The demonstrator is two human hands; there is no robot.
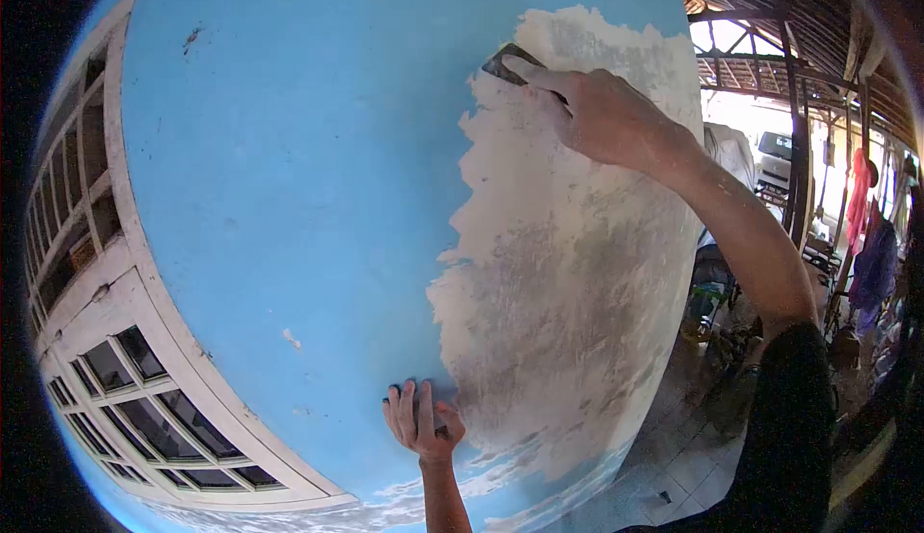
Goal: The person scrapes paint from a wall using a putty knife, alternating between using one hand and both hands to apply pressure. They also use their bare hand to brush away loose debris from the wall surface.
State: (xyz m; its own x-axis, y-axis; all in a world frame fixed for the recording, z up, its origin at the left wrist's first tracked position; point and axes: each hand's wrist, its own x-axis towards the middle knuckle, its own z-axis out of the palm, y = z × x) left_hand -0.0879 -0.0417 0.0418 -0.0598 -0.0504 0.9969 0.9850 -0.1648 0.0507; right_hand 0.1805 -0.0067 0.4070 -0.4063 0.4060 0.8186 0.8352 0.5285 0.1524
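My right hand (606, 114) is raised to the upper part of a blue wall (289, 177), its fingers closed on a dark, flat scraper (515, 63). The scraper lies against the wall at the upper left edge of a large, rough, whitish patch (558, 244), where the blue paint ends in a ragged line. Lower down, my left hand (423, 422) rests on the wall with fingers stretched upward and thumb apart. It sits near the patch's lower left edge, and a dark spot shows between thumb and fingers.
A white-framed door and window (164, 389) stand at left. The wall's corner runs down right of the patch. Beyond it lie a tiled floor (674, 456), a parked vehicle (775, 157), hanging cloths (871, 263) and wooden roof beams. Pale flakes streak the wall's lower end.
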